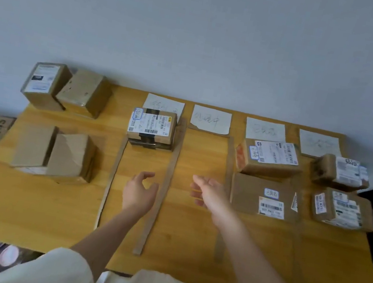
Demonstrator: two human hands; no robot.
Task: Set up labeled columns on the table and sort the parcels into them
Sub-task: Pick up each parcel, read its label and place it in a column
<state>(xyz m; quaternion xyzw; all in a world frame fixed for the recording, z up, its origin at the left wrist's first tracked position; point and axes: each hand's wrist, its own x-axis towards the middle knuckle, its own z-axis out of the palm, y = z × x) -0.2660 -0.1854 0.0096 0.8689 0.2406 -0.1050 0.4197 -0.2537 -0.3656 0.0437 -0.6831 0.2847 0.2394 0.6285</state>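
Near surface's front edge my left hand (pixel 140 189) and right hand (pixel 209 191) hover open, empty; next grab brown cardboard parcels (pixel 55 154) by left edge, checking labels first.

Matt brown cardboard parcels (pixel 270 159) and cardboard strips (pixel 160 191) on a smooth, satin-finished wooden table (pixel 21 207); white paper labels (pixel 210 120) along the table's far edge.
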